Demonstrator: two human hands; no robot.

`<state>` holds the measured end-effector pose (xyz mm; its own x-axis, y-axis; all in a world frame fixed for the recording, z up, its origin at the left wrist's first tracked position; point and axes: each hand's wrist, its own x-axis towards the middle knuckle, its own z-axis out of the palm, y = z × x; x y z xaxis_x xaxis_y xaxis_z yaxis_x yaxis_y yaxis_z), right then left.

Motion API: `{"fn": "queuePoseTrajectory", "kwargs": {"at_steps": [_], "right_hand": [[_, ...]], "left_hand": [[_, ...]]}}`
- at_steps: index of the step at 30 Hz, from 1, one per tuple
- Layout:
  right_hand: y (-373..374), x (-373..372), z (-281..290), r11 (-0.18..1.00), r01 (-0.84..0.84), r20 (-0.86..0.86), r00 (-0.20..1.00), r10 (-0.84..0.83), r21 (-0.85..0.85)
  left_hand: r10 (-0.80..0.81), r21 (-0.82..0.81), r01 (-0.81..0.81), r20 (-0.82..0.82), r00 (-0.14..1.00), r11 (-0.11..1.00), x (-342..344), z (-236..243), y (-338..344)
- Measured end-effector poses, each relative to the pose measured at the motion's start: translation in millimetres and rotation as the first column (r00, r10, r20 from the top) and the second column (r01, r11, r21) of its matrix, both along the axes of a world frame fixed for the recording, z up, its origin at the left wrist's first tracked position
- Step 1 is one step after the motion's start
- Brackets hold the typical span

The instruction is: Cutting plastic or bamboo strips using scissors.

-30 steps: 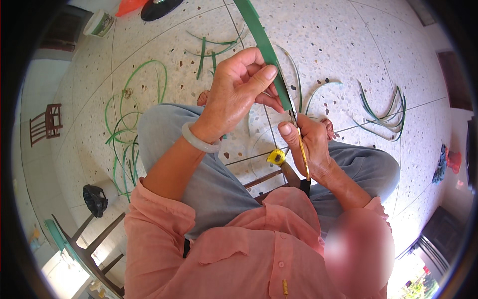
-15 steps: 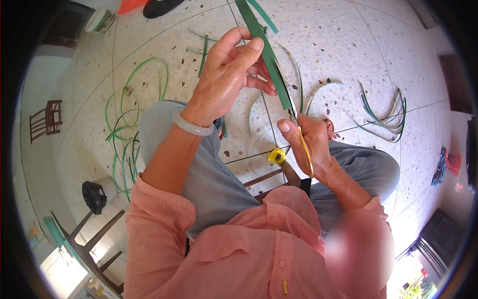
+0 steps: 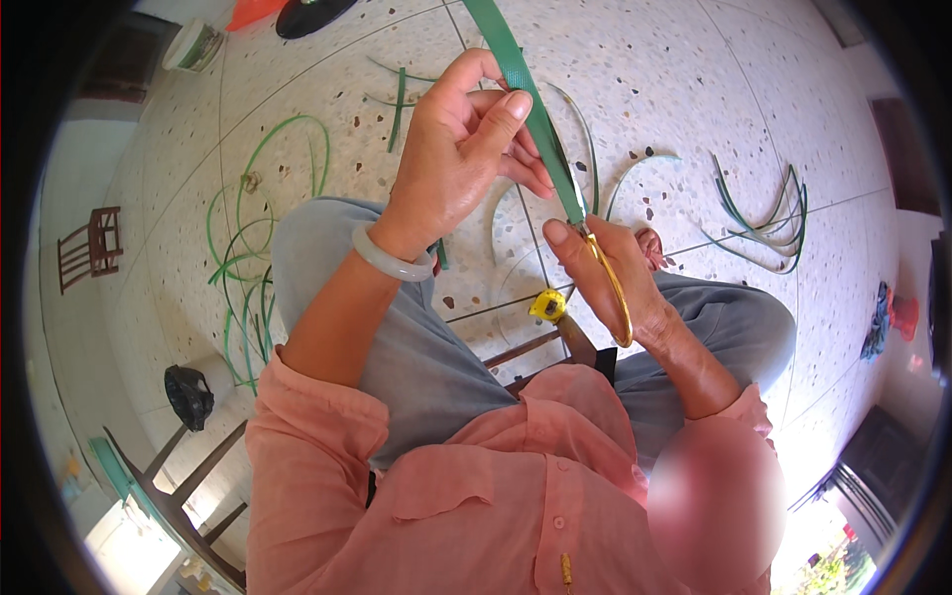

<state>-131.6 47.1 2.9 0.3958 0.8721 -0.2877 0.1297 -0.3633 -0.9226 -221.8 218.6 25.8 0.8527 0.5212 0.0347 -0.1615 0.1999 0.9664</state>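
My left hand (image 3: 458,164) pinches a flat green strap (image 3: 540,124) between thumb and fingers, its other fingers loosely bent behind it. The strap runs up beyond the top edge of the view. A pale bracelet (image 3: 392,263) circles my left wrist. My right hand (image 3: 633,283) grips a pair of scissors with gold handles (image 3: 622,312), thumb raised on the near side. The scissors' blades lie along the strap's lower end, one partly hidden by it. Between my knees, a yellow tape measure (image 3: 547,305) rests near a wooden bar (image 3: 577,339).
Curled green strips (image 3: 243,268) lie on the speckled tile floor at left. Another bunch of strips (image 3: 778,243) lies at right. A small wooden chair (image 3: 91,248), a bin with a black bag (image 3: 188,397) and a white bucket (image 3: 193,46) stand on the left side.
My right hand and the scissors have shifted slightly up and left, with the blades lower along the strap. A narrow green strip beside the strap at the top no longer shows.
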Motion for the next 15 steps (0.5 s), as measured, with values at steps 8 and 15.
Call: {"fn": "queuePoseTrajectory", "kwargs": {"at_steps": [8, 15], "right_hand": [[2, -3, 1, 0.999, 0.038, 0.043, 0.998, -0.038, 0.016], [4, -9, -1, 0.993, 0.087, 0.093, 0.991, -0.094, 0.074]], "left_hand": [[0.036, 0.024, -0.036, 0.003, 0.999, 0.999, -1, 0, 1], [0.031, -0.024, -0.031, 0.029, 0.999, 0.999, -2, 2, 3]]}}
